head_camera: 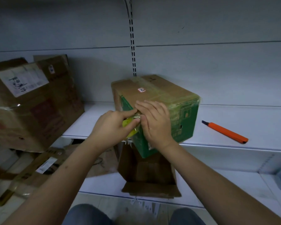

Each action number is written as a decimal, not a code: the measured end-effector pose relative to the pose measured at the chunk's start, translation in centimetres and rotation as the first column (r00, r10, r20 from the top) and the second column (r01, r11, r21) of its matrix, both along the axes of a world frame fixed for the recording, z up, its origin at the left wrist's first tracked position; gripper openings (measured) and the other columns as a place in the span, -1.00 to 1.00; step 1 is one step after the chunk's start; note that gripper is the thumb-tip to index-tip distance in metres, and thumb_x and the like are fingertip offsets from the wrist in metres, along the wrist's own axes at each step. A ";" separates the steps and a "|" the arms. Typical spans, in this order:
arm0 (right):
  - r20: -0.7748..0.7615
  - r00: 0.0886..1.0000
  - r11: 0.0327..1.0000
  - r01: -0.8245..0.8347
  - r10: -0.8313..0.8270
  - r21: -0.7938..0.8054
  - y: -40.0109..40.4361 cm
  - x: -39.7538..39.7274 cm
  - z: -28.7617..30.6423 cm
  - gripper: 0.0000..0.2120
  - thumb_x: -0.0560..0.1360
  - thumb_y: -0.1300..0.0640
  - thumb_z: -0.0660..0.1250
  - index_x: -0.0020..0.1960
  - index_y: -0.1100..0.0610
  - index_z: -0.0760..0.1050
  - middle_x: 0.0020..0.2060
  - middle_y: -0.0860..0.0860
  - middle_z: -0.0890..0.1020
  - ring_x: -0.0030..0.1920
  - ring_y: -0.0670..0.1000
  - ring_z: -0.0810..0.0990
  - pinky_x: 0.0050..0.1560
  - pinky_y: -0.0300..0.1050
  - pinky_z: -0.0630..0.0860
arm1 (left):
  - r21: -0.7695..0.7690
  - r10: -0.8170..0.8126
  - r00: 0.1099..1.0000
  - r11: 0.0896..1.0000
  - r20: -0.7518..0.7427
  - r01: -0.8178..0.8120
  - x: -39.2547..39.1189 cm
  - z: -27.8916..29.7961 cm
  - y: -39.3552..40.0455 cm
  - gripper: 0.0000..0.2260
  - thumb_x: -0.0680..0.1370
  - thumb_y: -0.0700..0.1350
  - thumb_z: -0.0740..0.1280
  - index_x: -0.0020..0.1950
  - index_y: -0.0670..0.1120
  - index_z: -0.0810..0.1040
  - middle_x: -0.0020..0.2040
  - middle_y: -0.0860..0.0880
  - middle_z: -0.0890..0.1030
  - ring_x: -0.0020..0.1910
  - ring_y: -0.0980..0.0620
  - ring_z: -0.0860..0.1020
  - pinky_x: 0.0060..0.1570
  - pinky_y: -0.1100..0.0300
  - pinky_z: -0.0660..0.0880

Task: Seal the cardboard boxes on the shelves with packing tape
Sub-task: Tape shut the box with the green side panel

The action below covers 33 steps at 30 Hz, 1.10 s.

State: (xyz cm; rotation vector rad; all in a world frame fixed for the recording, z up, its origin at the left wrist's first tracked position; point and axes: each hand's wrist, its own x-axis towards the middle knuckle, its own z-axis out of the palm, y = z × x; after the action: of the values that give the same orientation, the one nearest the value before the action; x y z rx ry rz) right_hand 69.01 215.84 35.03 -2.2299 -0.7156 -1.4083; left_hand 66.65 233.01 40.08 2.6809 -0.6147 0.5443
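From my head camera I look down at the brown and green cardboard box [154,109] that sits on the white metal shelf [234,125]. It is turned a bit, and one corner sticks out over the shelf edge toward me, so I can reach its front side.

My left hand [113,125] grips the yellow roll of clear packing tape [128,125]. My fingers [130,113] and thumb curl round the roll and hold it right against the green side of the box. I hold it close so the tape does not twist.

My right hand [154,120] lies flat on the green side, just beside the roll. Its fingers are straight and pressed down. I think I do this to rub the tape on and to stop the box from sliding.

Shiny tape already runs over the brown top of the box and down the green side. So I guess this box is nearly shut up tight.

The orange box cutter [225,131] lies on the shelf, well to the right of the box. I guess it waits there to cut the tape.

On the left stands a big brown cardboard box with a white label [31,101]. Below, on the lower shelf, is an open brown cardboard box [146,172] with its flaps out. It probably needs tape too.
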 end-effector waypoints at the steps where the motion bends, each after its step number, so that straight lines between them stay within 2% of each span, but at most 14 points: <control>1: 0.024 1.000 0.999 0.000 0.001 -0.032 -0.5 0.2 0.0 -0.51 0.70 -0.01 -0.05 0.25 0.18 0.59 0.18 0.04 0.64 0.21 0.01 0.52 0.33 -0.09 0.27 | -0.054 -0.023 0.999 0.998 -0.026 0.021 -0.1 -0.1 0.1 -0.59 0.61 0.20 0.21 0.47 0.22 0.41 -0.14 -0.05 0.70 -0.30 -0.01 0.52 -0.36 0.13 0.35; 3: 0.066 0.998 0.993 -0.005 0.013 -0.115 -2.1 0.6 0.1 -0.49 0.70 -0.04 -0.05 0.22 0.19 0.60 0.13 0.07 0.66 0.14 0.02 0.53 0.21 -0.10 0.32 | -0.250 -0.121 0.988 0.964 -0.098 0.093 -0.5 -0.1 0.9 -0.48 0.56 0.22 0.19 0.53 0.24 0.28 -0.21 0.05 0.67 -0.30 0.06 0.53 -0.32 0.10 0.43; 5: 0.063 0.998 0.991 -0.008 0.017 -0.135 -3.6 0.6 0.5 -0.51 0.68 -0.05 0.00 0.18 0.18 0.62 0.12 0.08 0.66 0.12 0.04 0.53 0.16 -0.09 0.33 | -0.373 -0.189 0.976 0.918 -0.108 0.137 -0.9 -0.7 2.0 -0.48 0.52 0.29 0.22 0.47 0.23 0.32 -0.24 0.13 0.64 -0.26 0.13 0.57 -0.25 0.12 0.46; 7: 0.020 1.000 0.996 0.015 -0.013 -0.085 -4.3 0.1 0.8 -0.56 0.63 -0.09 0.10 0.18 0.16 0.63 0.11 0.05 0.66 0.11 0.06 0.54 0.16 -0.03 0.35 | -0.370 -0.190 0.978 0.918 -0.086 0.145 -1.4 -1.4 2.1 -0.65 0.51 0.35 0.18 0.16 0.18 0.47 -0.30 0.13 0.58 -0.32 0.14 0.53 -0.30 0.15 0.38; 9: -0.045 0.994 0.995 0.095 -0.096 -0.033 -3.9 -0.5 0.9 -0.54 0.59 -0.17 0.15 0.19 0.11 0.64 0.05 0.02 0.64 0.06 0.07 0.52 0.12 -0.01 0.35 | -0.346 -0.205 0.977 0.922 -0.058 0.173 -2.1 -2.0 1.0 -0.73 0.57 0.30 0.11 -0.16 0.20 0.45 -0.37 0.13 0.50 -0.38 0.11 0.47 -0.35 0.13 0.29; 13: -0.033 0.989 0.989 0.144 -0.145 -0.033 -3.1 -0.7 1.3 -0.67 0.59 -0.10 0.21 0.16 0.02 0.66 0.04 -0.06 0.65 0.05 0.09 0.54 0.16 0.07 0.35 | -0.373 -0.242 0.970 0.902 -0.023 0.216 -2.4 -2.4 -1.0 -0.61 0.63 0.21 0.11 -0.38 0.17 0.41 -0.47 0.06 0.40 -0.44 0.07 0.42 -0.40 0.05 0.31; 16: 0.034 0.990 0.987 0.138 -0.135 -0.088 -3.2 -0.7 0.8 -0.70 0.62 0.03 0.19 0.17 0.04 0.66 0.10 -0.08 0.67 0.13 0.05 0.57 0.30 0.10 0.36 | -0.261 -0.247 0.969 0.936 -0.012 0.236 -1.6 -1.4 -0.3 -0.56 0.60 0.28 0.09 -0.32 0.07 0.49 -0.47 0.05 0.43 -0.44 0.07 0.43 -0.41 0.09 0.31; 19: 0.062 0.981 0.974 0.188 -0.181 -0.127 -2.9 -0.8 0.4 -0.65 0.66 0.03 0.11 0.19 0.07 0.65 0.14 -0.06 0.67 0.17 0.02 0.60 0.31 0.13 0.40 | 0.043 -0.080 0.992 0.996 0.094 0.076 -1.1 -1.0 0.7 -0.43 0.56 0.38 -0.02 -0.12 0.05 0.65 -0.40 0.06 0.46 -0.40 0.03 0.41 -0.43 0.15 0.23; 22: 0.063 0.981 0.970 0.190 -0.182 -0.153 -3.2 -0.8 0.5 -0.65 0.66 0.00 0.13 0.19 0.08 0.65 0.14 -0.05 0.67 0.18 0.02 0.60 0.31 0.10 0.40 | 0.084 0.037 0.999 0.996 0.014 -0.038 -0.6 -1.6 0.1 -0.49 0.59 0.34 0.07 0.02 0.02 0.65 -0.28 -0.04 0.58 -0.23 -0.09 0.57 -0.34 0.13 0.25; 24: 0.015 0.988 0.975 0.156 -0.156 -0.159 -3.6 -0.8 0.5 -0.68 0.63 -0.04 0.21 0.21 0.08 0.63 0.18 -0.06 0.65 0.21 0.01 0.58 0.34 0.09 0.36 | 0.057 0.047 0.999 0.997 -0.027 -0.046 -0.2 -2.2 -0.8 -0.61 0.59 0.30 0.13 0.01 0.03 0.56 -0.30 0.05 0.51 -0.20 -0.07 0.58 -0.34 0.14 0.26; 26: -0.026 0.989 0.976 0.137 -0.144 -0.169 -4.2 -0.9 0.5 -0.67 0.60 -0.08 0.26 0.22 0.08 0.62 0.20 -0.06 0.64 0.23 0.01 0.56 0.35 0.07 0.34 | -0.081 0.024 0.995 0.996 -0.092 -0.032 0.1 -2.7 -1.3 -0.69 0.58 0.29 0.18 -0.03 0.06 0.45 -0.32 0.10 0.48 -0.23 -0.01 0.56 -0.35 0.16 0.33; 29: -0.046 0.989 0.974 0.129 -0.140 -0.184 -5.6 -1.4 0.6 -0.68 0.57 -0.03 0.29 0.23 0.09 0.61 0.19 -0.04 0.64 0.22 0.02 0.55 0.33 0.05 0.35 | -0.352 -0.102 0.966 0.936 -0.238 0.013 0.2 -3.4 -1.9 -0.72 0.55 0.25 0.29 0.10 0.11 0.40 -0.22 0.05 0.63 -0.17 0.08 0.61 -0.12 0.03 0.55; 31: -0.098 0.987 0.973 0.101 -0.124 -0.206 -7.0 -1.9 1.1 -0.65 0.58 -0.03 0.26 0.26 0.10 0.59 0.22 -0.03 0.63 0.25 0.00 0.53 0.36 0.05 0.33 | -0.387 -0.216 0.920 0.919 -0.328 0.078 -0.3 -3.5 -3.3 -0.70 0.53 0.25 0.34 0.14 0.16 0.37 -0.12 0.08 0.65 -0.12 0.13 0.62 -0.05 0.00 0.58; 33: -0.243 0.966 0.980 0.040 -0.087 -0.194 -9.0 -2.8 1.5 -0.58 0.61 -0.09 0.19 0.37 0.09 0.51 0.33 -0.03 0.55 0.35 -0.03 0.45 0.47 0.03 0.20 | -0.379 -0.285 0.878 0.916 -0.385 0.131 -0.9 -3.2 -5.2 -0.70 0.52 0.24 0.36 0.12 0.17 0.38 0.00 0.07 0.65 -0.13 0.15 0.61 -0.10 0.01 0.60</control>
State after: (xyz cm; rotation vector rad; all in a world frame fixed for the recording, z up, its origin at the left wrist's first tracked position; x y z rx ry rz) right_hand 66.22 206.87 36.55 -2.5393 -0.7191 -1.0966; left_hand 65.78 227.79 36.87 2.2546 -0.6051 -0.0185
